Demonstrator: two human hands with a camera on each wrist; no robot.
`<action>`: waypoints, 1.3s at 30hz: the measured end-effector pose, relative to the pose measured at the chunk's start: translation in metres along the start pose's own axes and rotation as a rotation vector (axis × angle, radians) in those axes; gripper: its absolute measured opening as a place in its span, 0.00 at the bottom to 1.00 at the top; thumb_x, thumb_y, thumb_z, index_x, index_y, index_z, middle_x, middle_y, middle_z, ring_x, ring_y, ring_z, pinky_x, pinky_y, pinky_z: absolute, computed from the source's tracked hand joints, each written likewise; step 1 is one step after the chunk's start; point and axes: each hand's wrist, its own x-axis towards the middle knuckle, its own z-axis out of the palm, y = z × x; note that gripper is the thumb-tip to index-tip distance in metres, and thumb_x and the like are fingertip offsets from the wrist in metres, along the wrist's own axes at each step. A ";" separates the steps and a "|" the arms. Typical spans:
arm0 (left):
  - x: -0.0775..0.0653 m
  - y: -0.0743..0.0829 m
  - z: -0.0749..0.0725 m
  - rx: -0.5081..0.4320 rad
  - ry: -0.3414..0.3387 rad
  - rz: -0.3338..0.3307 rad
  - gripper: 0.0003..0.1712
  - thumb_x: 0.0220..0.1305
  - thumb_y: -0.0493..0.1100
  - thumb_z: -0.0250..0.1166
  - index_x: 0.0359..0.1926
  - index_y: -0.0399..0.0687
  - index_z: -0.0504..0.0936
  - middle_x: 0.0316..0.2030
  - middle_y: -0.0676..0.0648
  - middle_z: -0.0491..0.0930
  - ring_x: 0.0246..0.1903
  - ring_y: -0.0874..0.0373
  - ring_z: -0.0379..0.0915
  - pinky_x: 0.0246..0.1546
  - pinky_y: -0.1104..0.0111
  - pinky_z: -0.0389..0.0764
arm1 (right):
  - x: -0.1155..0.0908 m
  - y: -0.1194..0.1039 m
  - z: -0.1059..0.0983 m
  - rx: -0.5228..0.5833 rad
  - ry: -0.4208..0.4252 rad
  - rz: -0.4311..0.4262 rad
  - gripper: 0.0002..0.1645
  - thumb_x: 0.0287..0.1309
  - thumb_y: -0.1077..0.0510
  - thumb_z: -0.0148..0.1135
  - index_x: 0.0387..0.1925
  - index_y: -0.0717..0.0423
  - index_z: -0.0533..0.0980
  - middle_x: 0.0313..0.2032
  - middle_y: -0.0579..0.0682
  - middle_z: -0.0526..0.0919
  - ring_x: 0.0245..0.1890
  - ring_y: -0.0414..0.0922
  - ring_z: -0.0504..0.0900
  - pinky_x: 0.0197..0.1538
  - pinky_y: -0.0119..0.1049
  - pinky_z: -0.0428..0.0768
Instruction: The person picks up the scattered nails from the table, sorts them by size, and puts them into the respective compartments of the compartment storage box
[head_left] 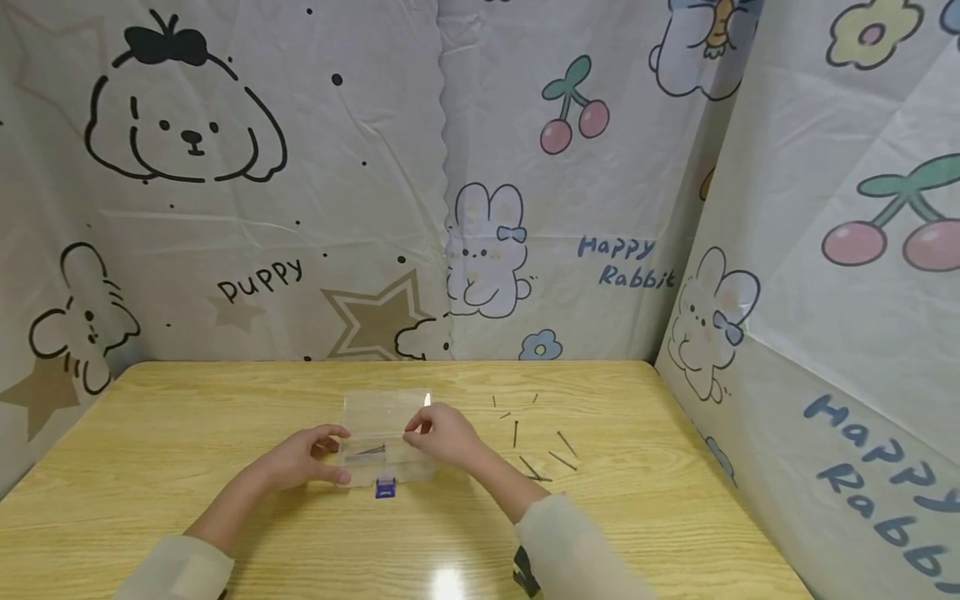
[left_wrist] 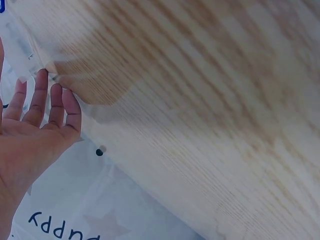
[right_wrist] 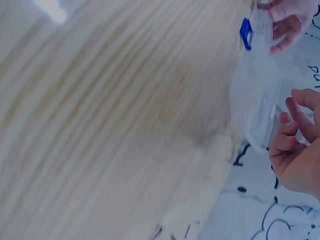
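Observation:
A clear plastic box [head_left: 408,471] with a blue latch [head_left: 385,487] lies on the table, its clear lid [head_left: 382,411] raised at the back. Several thin dark nails [head_left: 370,451] lie inside it. My left hand [head_left: 300,457] holds the box's left end, thumb at the front corner and fingers farther back; its fingers also show in the left wrist view. Over the back right of the box is my right hand [head_left: 447,435], fingers loosely bent, fingertips close to the lid's hinge line. Nothing shows between its fingers in the right wrist view.
Several loose dark nails [head_left: 515,433], long and short, are scattered on the wooden table [head_left: 637,517] right of the box. A dark patterned item [head_left: 525,571] is partly hidden by the right sleeve. Printed cloth [head_left: 360,208] hangs along the table's back and right sides.

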 end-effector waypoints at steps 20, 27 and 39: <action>-0.001 0.001 -0.001 -0.004 -0.004 0.010 0.44 0.47 0.52 0.74 0.61 0.39 0.66 0.53 0.36 0.71 0.52 0.43 0.69 0.51 0.51 0.72 | -0.032 0.048 -0.053 -0.057 0.017 0.016 0.07 0.57 0.55 0.62 0.34 0.52 0.82 0.27 0.45 0.75 0.28 0.40 0.69 0.29 0.31 0.68; -0.001 0.002 -0.001 -0.005 -0.009 0.019 0.44 0.47 0.53 0.74 0.61 0.38 0.66 0.53 0.35 0.71 0.52 0.43 0.68 0.52 0.51 0.72 | -0.048 0.069 -0.065 -0.078 0.004 0.042 0.05 0.57 0.56 0.62 0.32 0.52 0.82 0.27 0.45 0.74 0.28 0.40 0.68 0.30 0.32 0.67; -0.001 0.001 -0.001 -0.012 -0.008 0.011 0.44 0.47 0.53 0.74 0.61 0.38 0.66 0.54 0.35 0.71 0.52 0.43 0.68 0.53 0.50 0.71 | -0.076 0.102 -0.075 -0.079 -0.037 0.053 0.04 0.56 0.57 0.63 0.31 0.53 0.81 0.27 0.44 0.74 0.30 0.40 0.68 0.32 0.32 0.67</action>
